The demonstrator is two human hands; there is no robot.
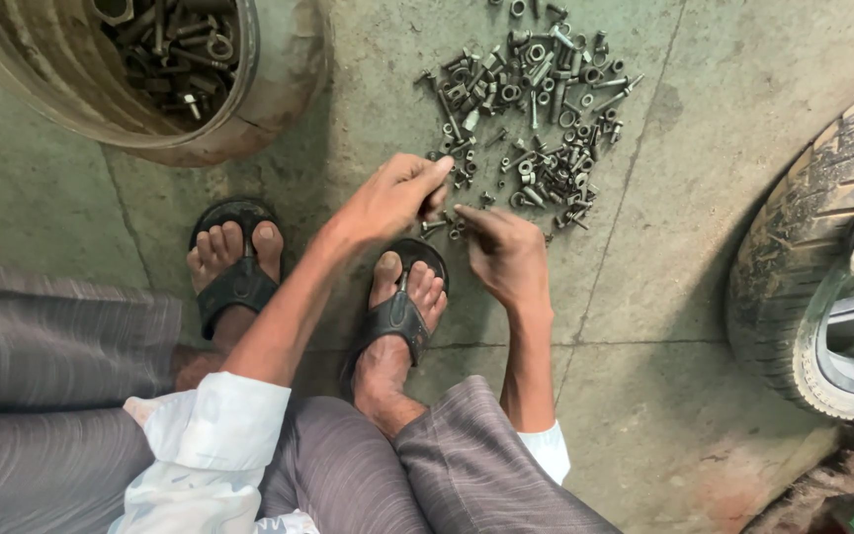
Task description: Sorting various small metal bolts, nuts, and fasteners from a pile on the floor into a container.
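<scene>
The person's left hand [392,198] and right hand [506,252] are pinching narrow fingers at small bolts [444,227] on the concrete floor [644,326], at the near edge of the pile of nuts and bolts [531,109], likely hard, heavy-for-size, greasy pieces best gripped across the shank.

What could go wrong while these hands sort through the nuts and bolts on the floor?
Bare toes in the open sandal sit right beside the pile of nuts and bolts, so a dropped or stray bolt could hurt. The left hand and right hand work unprotected among rough metal. Loose pieces might roll away across the concrete floor, perhaps towards the tyre.
</scene>
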